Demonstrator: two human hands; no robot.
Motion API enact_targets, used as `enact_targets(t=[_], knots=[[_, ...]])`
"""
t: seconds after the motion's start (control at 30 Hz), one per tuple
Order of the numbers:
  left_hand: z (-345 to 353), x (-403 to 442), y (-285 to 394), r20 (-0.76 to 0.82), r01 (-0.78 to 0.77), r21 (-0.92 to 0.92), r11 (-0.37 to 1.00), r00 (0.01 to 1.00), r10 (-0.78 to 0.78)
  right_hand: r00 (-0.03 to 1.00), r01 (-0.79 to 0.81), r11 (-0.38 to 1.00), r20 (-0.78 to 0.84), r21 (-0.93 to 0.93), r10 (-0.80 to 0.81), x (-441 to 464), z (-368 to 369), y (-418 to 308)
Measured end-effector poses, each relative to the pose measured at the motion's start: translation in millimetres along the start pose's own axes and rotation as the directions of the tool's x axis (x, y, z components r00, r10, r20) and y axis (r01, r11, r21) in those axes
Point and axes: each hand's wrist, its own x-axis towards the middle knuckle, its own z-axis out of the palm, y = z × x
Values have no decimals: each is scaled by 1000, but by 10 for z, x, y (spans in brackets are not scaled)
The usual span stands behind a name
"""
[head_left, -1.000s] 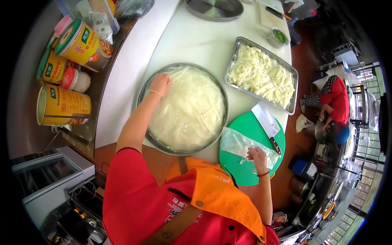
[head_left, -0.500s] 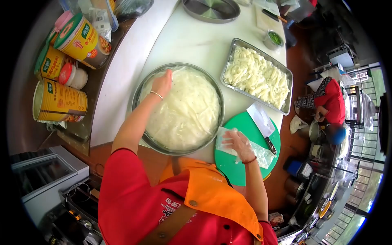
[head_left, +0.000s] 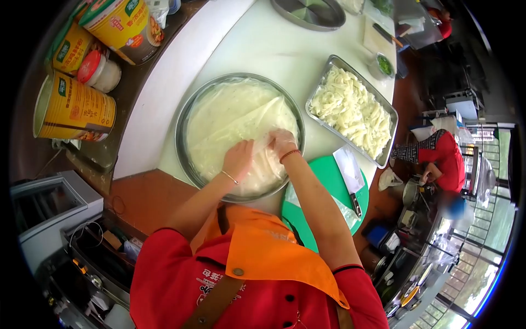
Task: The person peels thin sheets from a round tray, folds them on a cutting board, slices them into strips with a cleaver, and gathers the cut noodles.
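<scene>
Head view: both hands at film over round pan, near middle of table
Left hand bare, fingers close together on near part of film, can't tell if pinching; right hand gloved, just right of it, fingers bunched at film, grip unclear; green board near right, cleaver on it; tray of pale strips farther right
</scene>
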Motion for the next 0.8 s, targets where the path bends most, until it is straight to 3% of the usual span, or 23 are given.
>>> enact_targets(t=[0.03, 0.1, 0.17, 0.23, 0.27, 0.3, 0.33, 0.37, 0.4, 0.43, 0.47, 0.5, 0.53, 0.57, 0.6, 0.63, 0.67, 0.7, 0.8], knots=[[-73, -54, -97, 38, 43, 4, 999, 998, -43, 996, 81, 969, 0, -234, -84, 170, 172, 273], [-306, -116, -294, 112, 126, 15, 992, 986, -127, 996, 28, 980, -77, -198, -44, 375, 416, 590], [-401, -157, -432, 11, 81, 53, 995, 997, -81, 984, 49, 979, -158, -197, -81, 208, 277, 341], [-505, -122, -468, -68, 57, 19, 998, 996, -56, 938, 119, 993, -327, 1, -112, 60, 140, 101], [-512, -108, -474, -143, 71, -18, 997, 987, -73, 894, 179, 963, -442, 201, -74, 37, 139, 57], [-512, -97, -478, -214, 80, -56, 995, 973, -91, 895, 200, 851, -444, 486, 43, -47, 50, -67], [-513, -90, -465, -284, 85, -95, 992, 953, -109, 884, 239, 654, -440, 718, 159, -133, -42, -197], [-539, -95, -422, -241, 60, -122, 991, 966, -89, 921, 192, 310, -280, 931, 270, -340, -318, -586], [-576, -126, -356, -198, 36, -150, 988, 978, -66, 947, 121, -87, -89, 989, 310, -489, -480, -782], [-588, -172, -291, -154, 11, -180, 984, 987, -39, 945, 217, 182, -253, 959, 207, -510, -436, -516], [-567, -225, -218, -110, -65, -191, 980, 993, 44, 901, 301, 559, -422, 773, 98, -520, -423, -249], [-533, -288, -126, -68, -139, -203, 969, 989, 127, 849, 343, 828, -524, 443, -70, -559, -479, -143], [-494, -359, -37, -28, -210, -218, 953, 977, 209, 936, 171, 646, -327, 744, 129, -634, -551, -29], [-414, -450, 46, 22, -237, -270, 933, 967, 252, 943, -21, 361, -101, 932, 317, -739, -670, -54], [-312, -548, 126, 69, -260, -322, 910, 953, 296, 956, -139, 751, -111, 645, 273, -780, -757, 28], [-226, -644, 169, 113, -278, -374, 885, 933, 341, 969, -206, 958, -96, 197, 228, -809, -864, 109], [-208, -717, 205, 162, -283, -358, 890, 920, 357, 979, -206, 931, -60, -301, 196, -843, -921, 132], [-186, -795, 245, 211, -284, -345, 895, 905, 369, 938, 18, 757, -251, -653, -240, -932, -896, 150], [-193, -903, 232, 226, -202, -294, 934, 935, 273, 955, -84, 945, -296, -315, -14, -756, -1059, -185]])
